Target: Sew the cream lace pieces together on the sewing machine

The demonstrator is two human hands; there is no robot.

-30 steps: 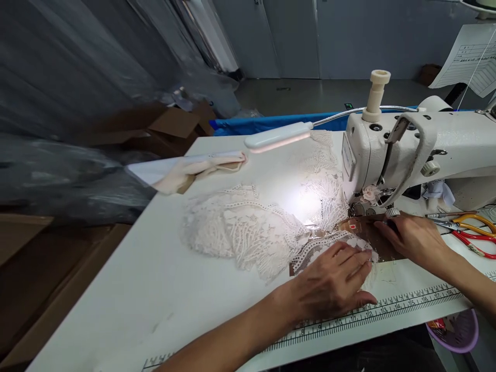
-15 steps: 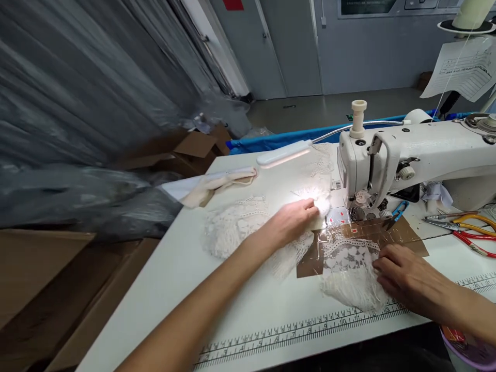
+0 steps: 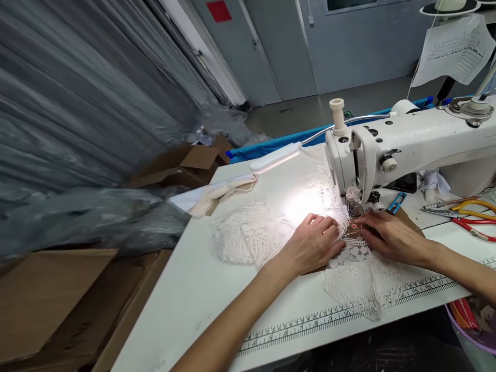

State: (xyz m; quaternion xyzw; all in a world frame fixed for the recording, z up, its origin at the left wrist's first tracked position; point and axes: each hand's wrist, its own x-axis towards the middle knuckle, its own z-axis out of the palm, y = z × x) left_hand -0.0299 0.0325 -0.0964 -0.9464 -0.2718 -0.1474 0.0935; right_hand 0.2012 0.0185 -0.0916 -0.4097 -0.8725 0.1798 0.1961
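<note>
White lace fabric (image 3: 251,235) lies spread over the white table (image 3: 217,289), with one end hanging toward the front edge. My left hand (image 3: 312,243) rests palm down on the lace just left of the needle, fingers curled and pressing the cloth. My right hand (image 3: 382,235) lies flat on the lace right of the needle, fingers stretched toward the presser foot. Both hands sit in front of the white sewing machine (image 3: 406,144). A brown translucent sheet (image 3: 406,217) lies under the lace by the machine.
A lit gooseneck lamp (image 3: 275,157) hangs over the table. Scissors with red and yellow handles (image 3: 470,217) and blue snips (image 3: 397,202) lie to the right. A folded cream cloth (image 3: 220,191) sits at the table's far left. Cardboard boxes (image 3: 186,163) stand on the floor to the left.
My left hand came back from the lace heap to the needle area. My right hand moved up from the table's front to the presser foot. The lace piece now lies under both hands.
</note>
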